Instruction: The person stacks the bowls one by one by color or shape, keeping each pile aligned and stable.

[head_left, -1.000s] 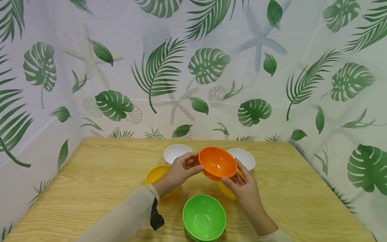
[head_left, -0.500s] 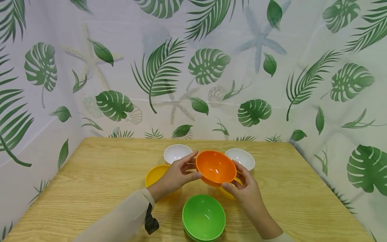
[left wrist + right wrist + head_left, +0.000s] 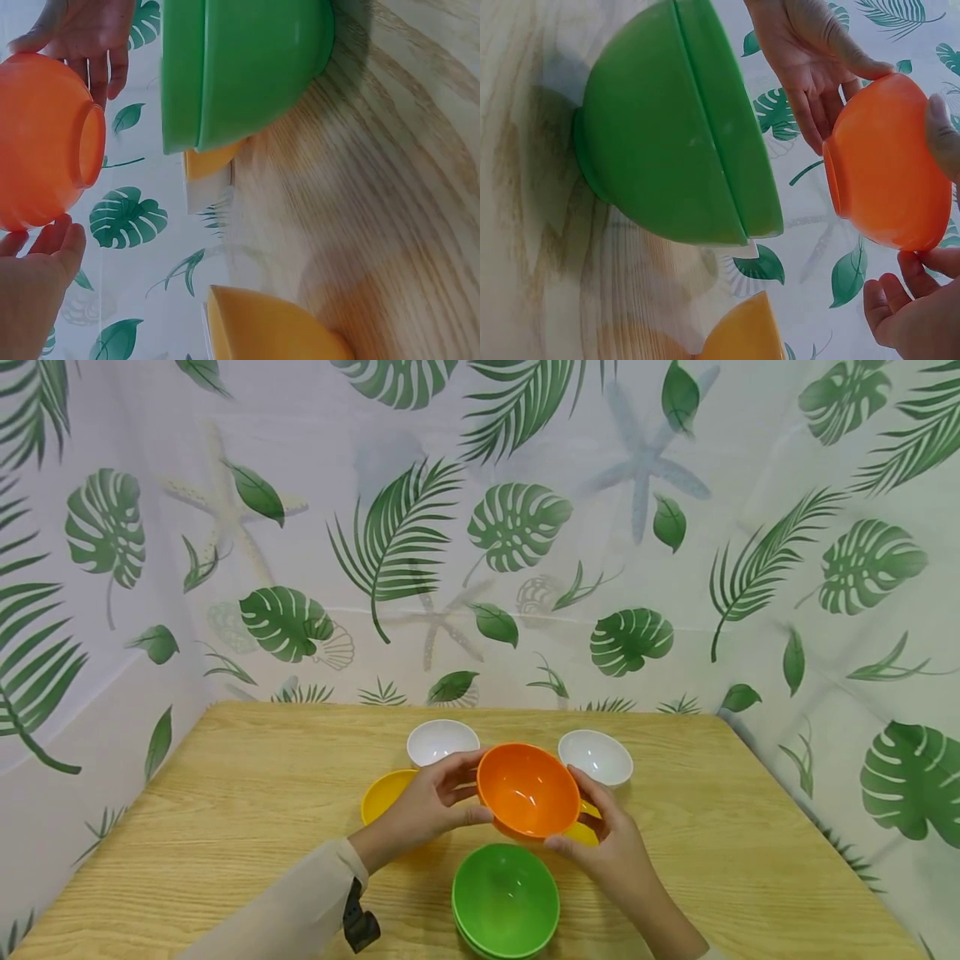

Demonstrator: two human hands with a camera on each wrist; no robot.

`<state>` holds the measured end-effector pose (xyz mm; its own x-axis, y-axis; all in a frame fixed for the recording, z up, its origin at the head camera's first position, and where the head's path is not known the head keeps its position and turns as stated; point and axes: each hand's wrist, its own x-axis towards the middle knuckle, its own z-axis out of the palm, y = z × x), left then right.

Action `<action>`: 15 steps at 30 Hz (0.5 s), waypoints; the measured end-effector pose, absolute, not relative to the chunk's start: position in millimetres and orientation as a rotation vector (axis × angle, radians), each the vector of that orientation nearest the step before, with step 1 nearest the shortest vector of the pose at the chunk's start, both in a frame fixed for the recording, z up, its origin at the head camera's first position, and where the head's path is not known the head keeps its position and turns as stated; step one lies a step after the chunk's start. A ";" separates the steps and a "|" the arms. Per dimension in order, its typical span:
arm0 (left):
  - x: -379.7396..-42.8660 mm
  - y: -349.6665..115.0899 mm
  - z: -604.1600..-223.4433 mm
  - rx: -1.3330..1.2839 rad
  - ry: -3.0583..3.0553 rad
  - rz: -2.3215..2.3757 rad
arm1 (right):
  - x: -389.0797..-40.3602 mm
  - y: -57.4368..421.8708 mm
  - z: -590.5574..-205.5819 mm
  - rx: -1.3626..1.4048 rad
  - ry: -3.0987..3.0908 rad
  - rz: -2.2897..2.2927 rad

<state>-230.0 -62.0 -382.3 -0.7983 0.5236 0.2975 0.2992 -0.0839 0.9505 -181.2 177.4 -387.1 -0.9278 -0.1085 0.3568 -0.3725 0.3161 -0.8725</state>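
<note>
An orange bowl (image 3: 528, 789) is held up off the table, its inside tilted toward the head camera. My left hand (image 3: 435, 806) grips its left side, thumb near the front and fingers behind. On the opposite side my right hand (image 3: 603, 831) holds it between thumb and fingers. Both wrist views show the bowl's underside and foot ring, as in the left wrist view of the orange bowl (image 3: 37, 142). Just below and in front of it, two nested green bowls (image 3: 506, 902) stand on the table.
A yellow bowl (image 3: 386, 795) stands partly behind my left forearm; another yellow bowl (image 3: 583, 835) is mostly hidden by the orange bowl and right hand. Farther back are a left white bowl (image 3: 442, 742) and a right white bowl (image 3: 596, 756). A leaf-print backdrop (image 3: 525, 635) borders the wooden table (image 3: 262, 793).
Both hands have brought the orange bowl nearer and lower, slightly to the left, toward the green bowls. More of the right white bowl shows now. The standing bowls have stayed in place.
</note>
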 end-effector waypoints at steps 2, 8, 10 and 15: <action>-227.4 -62.8 -381.3 0.916 2.004 2.001 | -179.7 177.5 -387.3 0.436 -2.366 1.649; -220.7 -66.9 -380.6 0.897 1.992 1.987 | -176.7 178.3 -390.3 0.488 -2.380 1.644; -219.6 -68.6 -381.3 0.913 2.009 1.950 | -175.8 178.8 -391.5 0.516 -2.378 1.642; -218.8 -72.3 -383.0 1.015 2.086 1.825 | -173.0 180.9 -393.1 0.546 -2.409 1.648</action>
<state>-218.8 -72.3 -383.0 -0.7478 0.5982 0.2881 0.3652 0.0081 0.9309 -173.0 180.9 -393.1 -0.9182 -0.2010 0.3413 -0.3909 0.3213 -0.8625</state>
